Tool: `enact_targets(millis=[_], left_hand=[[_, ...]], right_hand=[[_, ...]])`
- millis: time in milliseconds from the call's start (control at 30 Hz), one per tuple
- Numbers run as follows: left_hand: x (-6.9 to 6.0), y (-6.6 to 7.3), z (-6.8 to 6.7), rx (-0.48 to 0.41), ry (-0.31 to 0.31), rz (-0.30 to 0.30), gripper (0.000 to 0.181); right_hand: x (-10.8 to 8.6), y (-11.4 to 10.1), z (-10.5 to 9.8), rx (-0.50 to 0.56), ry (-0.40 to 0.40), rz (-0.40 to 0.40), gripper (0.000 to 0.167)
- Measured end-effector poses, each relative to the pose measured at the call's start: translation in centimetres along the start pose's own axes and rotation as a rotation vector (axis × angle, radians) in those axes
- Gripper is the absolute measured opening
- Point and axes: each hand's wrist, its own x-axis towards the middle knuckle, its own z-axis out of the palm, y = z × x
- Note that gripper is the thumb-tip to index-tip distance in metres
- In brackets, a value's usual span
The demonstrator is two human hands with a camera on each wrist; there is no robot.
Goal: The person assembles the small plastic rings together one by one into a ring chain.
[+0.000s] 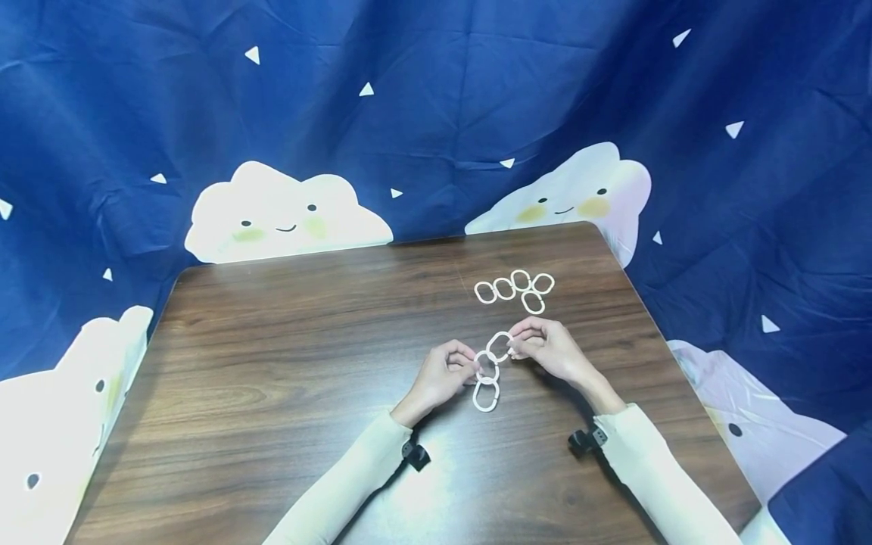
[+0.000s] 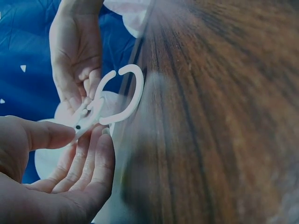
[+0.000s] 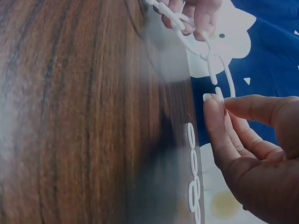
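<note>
White three-oval chain [image 1: 487, 380], slim, smooth | left hand [image 1: 441, 376] pinching middle link [image 1: 496, 372] | right hand [image 1: 553, 351] pinching far, gapped link [image 1: 502, 333]

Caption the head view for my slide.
Left hand and right hand hold a chain of three white links over a wood-grain table, five more links lying beyond.

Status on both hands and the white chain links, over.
Left hand pinches middle link; right hand pinches upper link. White three-link chain appears joined. Nothing visibly blocking; five more links beyond.
</note>
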Motion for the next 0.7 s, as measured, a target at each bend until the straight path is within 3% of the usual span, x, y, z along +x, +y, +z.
enact_targets(millis=[700], left_hand=[[0.0,-0.3,-0.2,-0.011,-0.003,0.029,0.016]], right_hand=[[-0.3,0.1,1.6,0.067,-0.054,-0.018,0.03]])
